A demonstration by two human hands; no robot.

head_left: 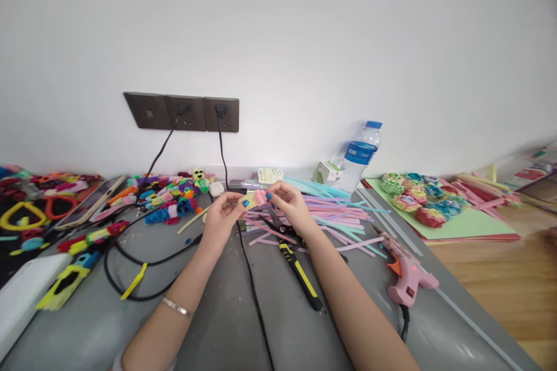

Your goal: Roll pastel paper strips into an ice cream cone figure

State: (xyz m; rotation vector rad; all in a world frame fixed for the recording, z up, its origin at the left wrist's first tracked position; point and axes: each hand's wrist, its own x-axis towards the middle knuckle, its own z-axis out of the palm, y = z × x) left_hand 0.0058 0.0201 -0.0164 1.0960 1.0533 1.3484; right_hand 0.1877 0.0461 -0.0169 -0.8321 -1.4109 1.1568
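A small pink and pale yellow fuzzy piece (260, 197) is held between both hands, above the middle of the grey table (209, 324). On its yellow left end, my left hand (223, 220) is closed in a pinch. My right hand (292, 207) pinches the pink end with thumb and fingers. Under and beside the right hand lie many pastel pipe cleaners (348, 217) in pink, purple and aqua. Black and yellow pliers (301, 276) rest on the table just below them, their handles pointing toward me. A pale yellow strip (190, 221) lies left of my left hand.
A pink glue gun (411, 281) lies at the right, near green paper (461, 223) with crumpled flowers (429, 197). A water bottle (360, 156) leans against the wall. Black cables (250, 278) cross the table. Colourful pipe-cleaner figures (174, 211) and a phone (91, 202) are at left.
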